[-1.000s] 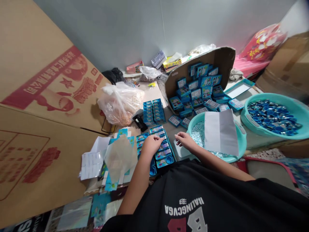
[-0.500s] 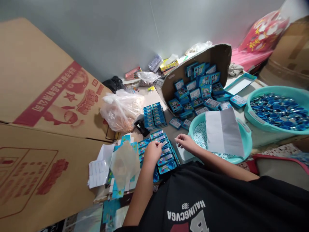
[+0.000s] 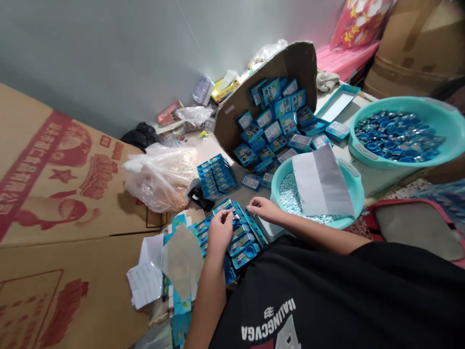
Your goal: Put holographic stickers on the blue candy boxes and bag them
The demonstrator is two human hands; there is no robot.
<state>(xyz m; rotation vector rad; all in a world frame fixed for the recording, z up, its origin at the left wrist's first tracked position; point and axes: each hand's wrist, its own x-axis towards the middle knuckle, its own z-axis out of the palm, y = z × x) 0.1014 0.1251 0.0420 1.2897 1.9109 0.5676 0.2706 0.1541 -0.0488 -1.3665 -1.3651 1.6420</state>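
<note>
My left hand [image 3: 220, 229] is over rows of small blue boxes [image 3: 242, 243], its thumb and fingertips pressed together. Whatever it pinches is too small to make out. To its right, my right hand [image 3: 267, 209] hovers by the far right edge of the rows with fingers curled together, and I cannot see what is between them. Some boxes show a round blue cap or ring on top. Beside my right forearm stands a turquoise basin [image 3: 358, 186] of pale blue pellets [image 3: 289, 193], with a folded grey-white sheet [image 3: 321, 182] lying across it.
Behind the hands is another stack of blue boxes [image 3: 217, 175]. An open carton [image 3: 301, 55] holds many more. At right, a second turquoise basin [image 3: 445, 121] contains blue and silvery caps [image 3: 399, 135]. A plastic bag [image 3: 160, 174], flat card pieces [image 3: 183, 259] and a large carton [image 3: 47, 232] occupy the left.
The view has swung to the right, so everything sits further left in the picture. My hands stay over the box rows, their fingertips slightly closer together.
</note>
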